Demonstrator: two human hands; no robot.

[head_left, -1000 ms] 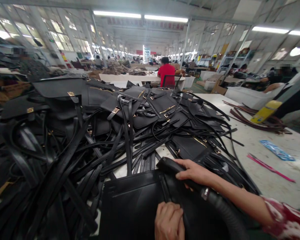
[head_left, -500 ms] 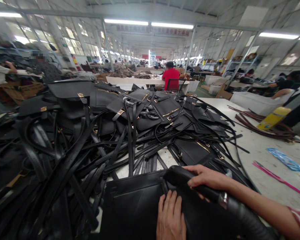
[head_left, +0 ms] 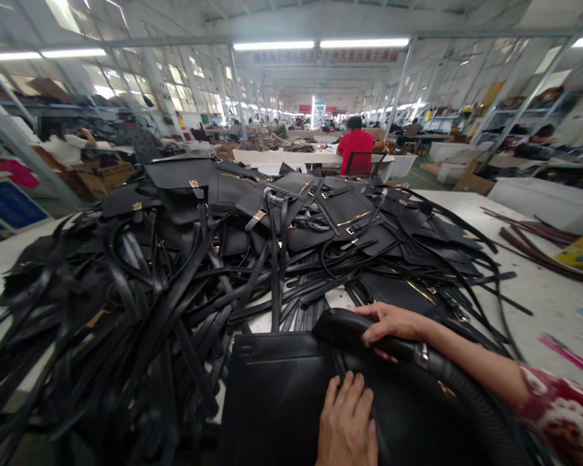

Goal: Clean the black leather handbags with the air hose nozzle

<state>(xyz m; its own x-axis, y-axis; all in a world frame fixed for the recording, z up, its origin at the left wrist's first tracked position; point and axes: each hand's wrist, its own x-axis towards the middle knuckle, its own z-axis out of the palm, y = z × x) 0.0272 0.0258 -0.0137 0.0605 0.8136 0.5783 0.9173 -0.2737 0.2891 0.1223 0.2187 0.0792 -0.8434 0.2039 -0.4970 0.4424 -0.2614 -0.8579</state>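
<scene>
My right hand (head_left: pixel 393 329) is wrapped round a black vacuum-hose nozzle (head_left: pixel 350 327), whose ribbed hose (head_left: pixel 476 395) curves down to the lower right behind a metal clamp. The nozzle's head rests at the upper edge of a black leather bag (head_left: pixel 276 395) in front of me. Flat on that bag, below the nozzle, lies my left hand (head_left: pixel 348 417), fingers stretched out and close together. Beyond both hands spreads a heap of black bags (head_left: pixel 344 210) with gold buckles, and long black straps (head_left: pixel 170 323) trail from it to the left.
A white table (head_left: pixel 471 207) carries the heap. To the right lie brown straps (head_left: pixel 539 252), a yellow container (head_left: pixel 580 251) and a pink tool (head_left: pixel 571 355). A person in red (head_left: pixel 355 147) sits farther back; other people are at the left.
The view has swung left, so the scene sits farther right. The nozzle and both hands keep nearly the same place on the bag; my left fingers are slightly more bent.
</scene>
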